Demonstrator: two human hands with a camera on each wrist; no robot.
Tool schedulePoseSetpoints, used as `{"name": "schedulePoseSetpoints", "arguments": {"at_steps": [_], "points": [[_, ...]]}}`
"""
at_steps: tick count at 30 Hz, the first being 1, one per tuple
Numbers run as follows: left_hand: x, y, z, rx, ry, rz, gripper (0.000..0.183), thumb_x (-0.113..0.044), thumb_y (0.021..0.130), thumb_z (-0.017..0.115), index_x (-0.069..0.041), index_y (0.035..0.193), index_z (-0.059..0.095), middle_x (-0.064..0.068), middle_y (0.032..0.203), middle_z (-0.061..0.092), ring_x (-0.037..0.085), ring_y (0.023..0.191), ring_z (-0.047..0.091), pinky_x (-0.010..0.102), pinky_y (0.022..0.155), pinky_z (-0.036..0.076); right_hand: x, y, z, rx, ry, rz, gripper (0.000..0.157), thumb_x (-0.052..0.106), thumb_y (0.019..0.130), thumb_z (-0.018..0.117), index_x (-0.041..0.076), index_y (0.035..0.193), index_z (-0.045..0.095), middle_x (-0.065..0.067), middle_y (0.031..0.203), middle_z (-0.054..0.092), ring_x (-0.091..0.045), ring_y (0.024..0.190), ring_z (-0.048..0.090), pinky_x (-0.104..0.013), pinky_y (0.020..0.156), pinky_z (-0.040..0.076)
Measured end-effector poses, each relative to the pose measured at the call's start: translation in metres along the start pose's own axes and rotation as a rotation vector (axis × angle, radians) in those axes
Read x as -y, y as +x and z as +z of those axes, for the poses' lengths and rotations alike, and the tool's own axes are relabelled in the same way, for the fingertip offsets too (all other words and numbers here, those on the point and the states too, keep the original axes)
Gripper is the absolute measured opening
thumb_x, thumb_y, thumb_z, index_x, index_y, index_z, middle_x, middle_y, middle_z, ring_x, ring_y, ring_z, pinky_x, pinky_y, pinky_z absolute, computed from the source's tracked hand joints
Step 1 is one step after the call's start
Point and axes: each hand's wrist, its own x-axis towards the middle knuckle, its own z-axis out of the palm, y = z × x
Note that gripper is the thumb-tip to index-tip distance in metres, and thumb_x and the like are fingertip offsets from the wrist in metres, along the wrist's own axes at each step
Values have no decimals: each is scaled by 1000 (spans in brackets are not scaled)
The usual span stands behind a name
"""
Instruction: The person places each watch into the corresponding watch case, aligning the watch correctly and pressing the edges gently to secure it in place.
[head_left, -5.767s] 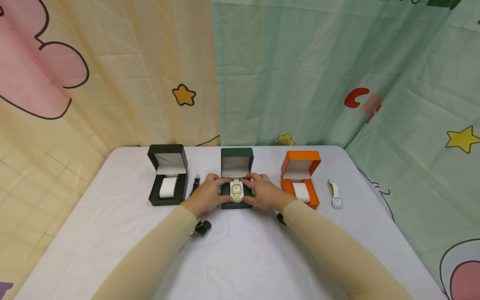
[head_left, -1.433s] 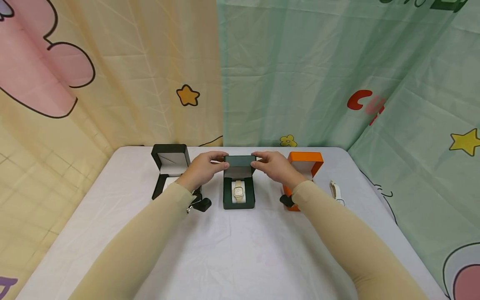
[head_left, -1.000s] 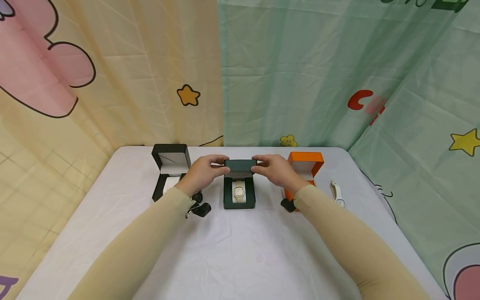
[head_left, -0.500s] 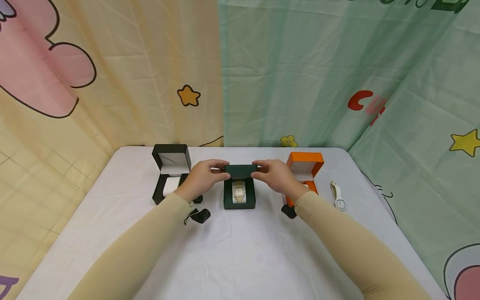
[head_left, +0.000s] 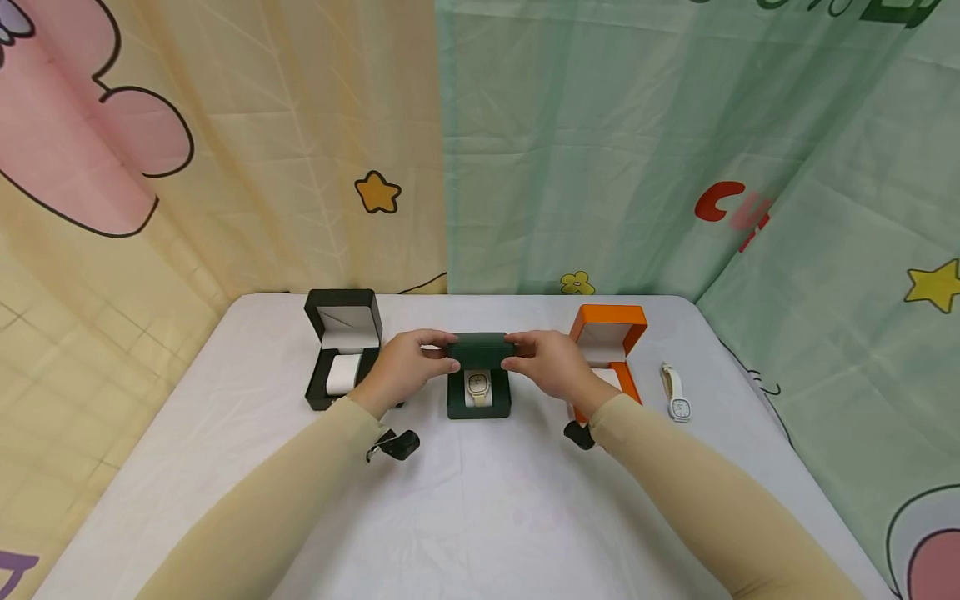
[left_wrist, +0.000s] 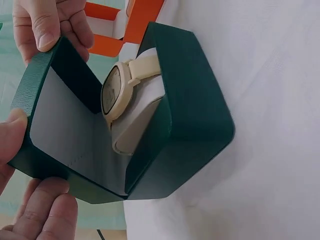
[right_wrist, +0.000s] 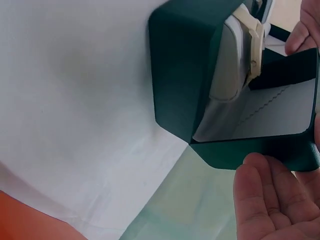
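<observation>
A dark green watch box point(head_left: 478, 412) stands at the middle of the table, its hinged lid point(head_left: 480, 351) tilted partway down. Inside, a cream watch point(head_left: 477, 385) is wrapped round a white cushion; the left wrist view shows its dial point(left_wrist: 113, 90) side-on. My left hand point(head_left: 405, 367) holds the lid's left side, thumb at the front edge and fingers along the side. My right hand point(head_left: 553, 364) grips the opposite side the same way. In the right wrist view, right fingers point(right_wrist: 272, 192) lie against the lid's side.
To the left is a black watch box point(head_left: 343, 321), lid up, with a white cushion inside. An orange watch box point(head_left: 611, 315), also lid up, sits right, partly behind my right hand. Farther right lies a white watch point(head_left: 677, 393) on the white tablecloth point(head_left: 465, 517). Curtains rise behind.
My hands have left the watch and cushion and taken hold of the green lid. They have brought it forward and down from upright, and it now covers the watch's upper strap from above.
</observation>
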Motion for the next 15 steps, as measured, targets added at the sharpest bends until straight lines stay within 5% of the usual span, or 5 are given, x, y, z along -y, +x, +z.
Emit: {"name": "schedulePoseSetpoints", "arguments": {"at_steps": [9,15], "points": [[13,-3,8,-11,10,-10,33,-34,73,78,-33,104,66,-10,106,67,6,96,64,33,81,49,-2,-9,12,-25,-32,11,39,42,80,69,30,117,63,11,103,68,-9,96,63,-29,77,53],[18,-8,16,-41,107,-7,29,-37,73,77,-33,99,68,-10,102,65,6,93,62,31,80,46,-7,-12,23,-52,-88,-23,36,38,83,68,22,115,66,7,102,70,-9,93,64,-26,74,53]]}}
